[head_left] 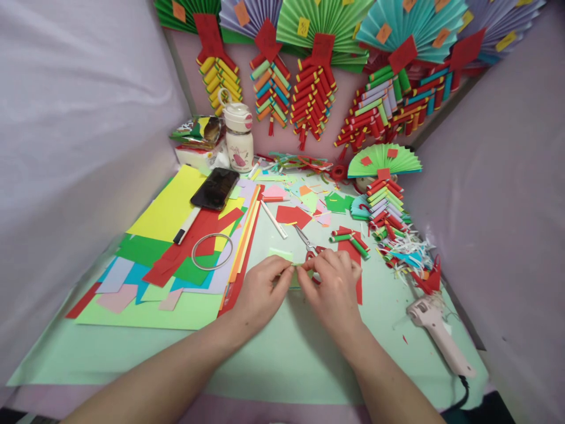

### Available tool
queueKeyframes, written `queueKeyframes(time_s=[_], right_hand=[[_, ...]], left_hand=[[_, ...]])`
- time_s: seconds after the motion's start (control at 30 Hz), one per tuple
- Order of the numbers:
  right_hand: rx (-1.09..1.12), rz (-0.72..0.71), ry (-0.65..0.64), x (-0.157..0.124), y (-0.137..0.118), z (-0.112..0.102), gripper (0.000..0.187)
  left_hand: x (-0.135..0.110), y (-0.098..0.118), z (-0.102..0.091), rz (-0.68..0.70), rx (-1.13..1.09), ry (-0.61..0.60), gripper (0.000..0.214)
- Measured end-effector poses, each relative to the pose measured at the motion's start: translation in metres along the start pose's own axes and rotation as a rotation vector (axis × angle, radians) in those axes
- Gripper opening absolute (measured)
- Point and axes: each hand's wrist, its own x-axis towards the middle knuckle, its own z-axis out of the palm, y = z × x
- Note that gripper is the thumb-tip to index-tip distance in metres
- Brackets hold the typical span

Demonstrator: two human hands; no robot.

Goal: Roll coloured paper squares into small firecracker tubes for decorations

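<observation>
My left hand (263, 290) and my right hand (330, 284) meet low over the middle of the table. Both are closed, thumbs and fingertips pinching a small light green piece of paper (296, 277) between them. Most of that paper is covered by the fingers. Just behind the left fingertips lies a pale green paper strip (281, 254). Scissors with red handles (304, 237) rest beyond my right hand, their handles partly hidden by it. A red paper strip (349, 252) with red and green paper rolls (351, 240) on it is to the right.
Left are stacked coloured papers (152, 203), a phone (215, 188), a metal ring (194, 253) and a marker (187, 226). A bottle (239, 144) stands behind. A white pen (273, 219) lies mid-table. On the right are a glue gun (441, 335) and a paper firecracker decoration (386, 194). Similar decorations hang behind.
</observation>
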Motion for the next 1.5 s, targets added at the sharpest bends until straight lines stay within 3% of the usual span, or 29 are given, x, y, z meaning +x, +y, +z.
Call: queueKeyframes(time_s=[0.33,0.83,0.93,1.03,1.13,1.33,1.5], right_hand=[[0.012,0.021,-0.013,0.002,0.006,-0.003,0.014],[0.029,0.115,-0.041,0.004,0.009,-0.001,0.014],[0.196,0.211,-0.042,0.009,0.016,-0.001,0.008],[0.59,0.345,-0.107,0.013,0.023,0.003,0.012],[0.91,0.449,-0.209,0.015,0.024,0.009,0.021],[1.025,0.559,-0.259,0.011,0.017,0.02,0.03],[1.048,0.544,-0.257,0.01,0.015,0.018,0.03]], left_hand=[[0.002,0.0,-0.003,-0.069,-0.048,0.039,0.024],[0.001,0.002,-0.003,0.011,-0.042,0.012,0.022],[0.004,0.002,-0.004,-0.124,-0.145,0.015,0.027],[0.007,-0.002,-0.003,-0.313,-0.336,-0.023,0.028],[0.008,-0.007,-0.001,-0.382,-0.451,-0.045,0.028],[0.005,-0.001,-0.001,-0.367,-0.459,-0.056,0.026],[0.006,0.0,-0.001,-0.39,-0.551,-0.105,0.024]])
